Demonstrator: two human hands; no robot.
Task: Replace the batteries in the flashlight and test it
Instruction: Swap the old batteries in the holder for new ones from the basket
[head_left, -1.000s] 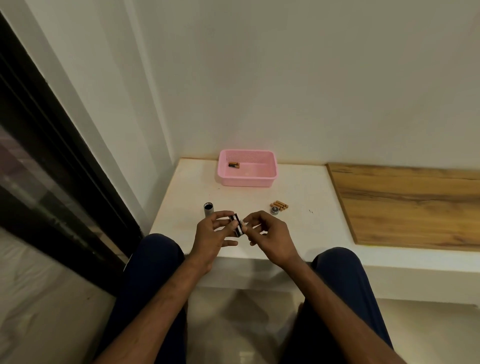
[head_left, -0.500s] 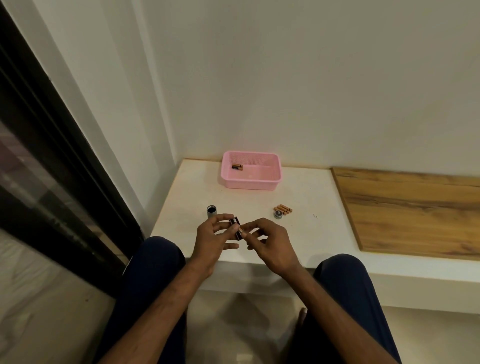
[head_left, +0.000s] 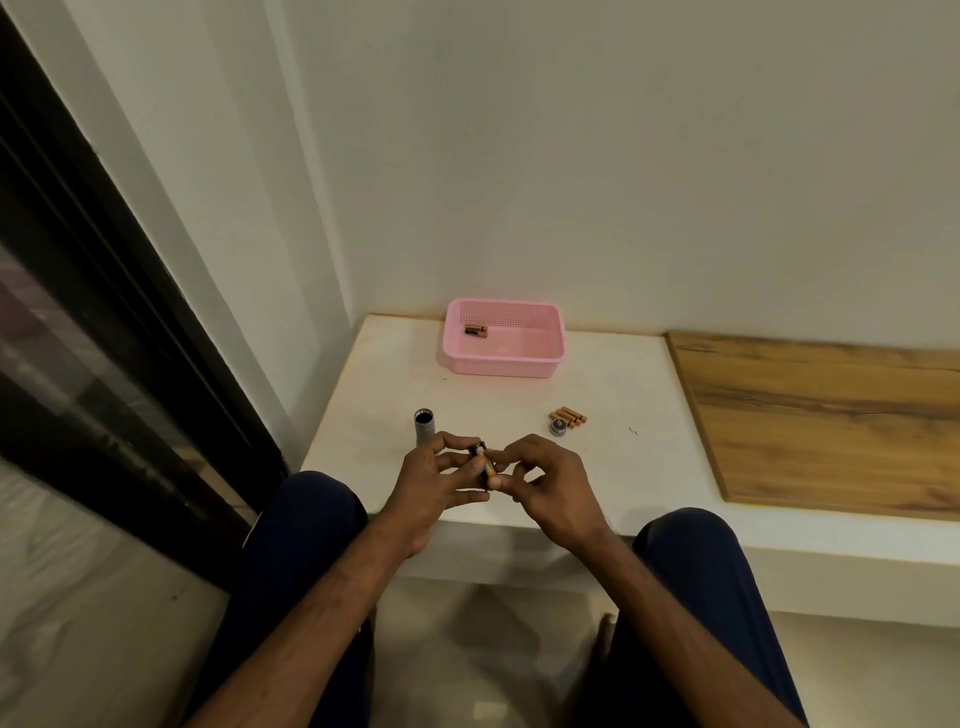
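A white ledge (head_left: 613, 395) fills the middle of the view, running off toward three o'clock, where a wooden board (head_left: 831, 415) lies flat on it. The person's knees in dark trousers sit at six o'clock, just under its front edge. At twelve o'clock on the ledge, close to the wall, stands a pink basket (head_left: 504, 358), and one battery (head_left: 476, 330) lies inside it near its far left corner. The grey flashlight body (head_left: 424, 425) stands upright at about ten o'clock from the hands, open end up and dark inside, just beyond the left fingers. At about two o'clock from the hands, a few copper-coloured batteries (head_left: 569, 415) lie side by side, and a small round grey cap (head_left: 557, 426) rests touching their near end.

The left hand (head_left: 436, 486) and the right hand (head_left: 545, 483) meet above the ledge's front edge. Both pinch a small dark battery holder (head_left: 483, 462) between their fingertips; an orange-ended cell shows in it. The right thumb and forefinger press on its near end, the left fingers curl around its far side.
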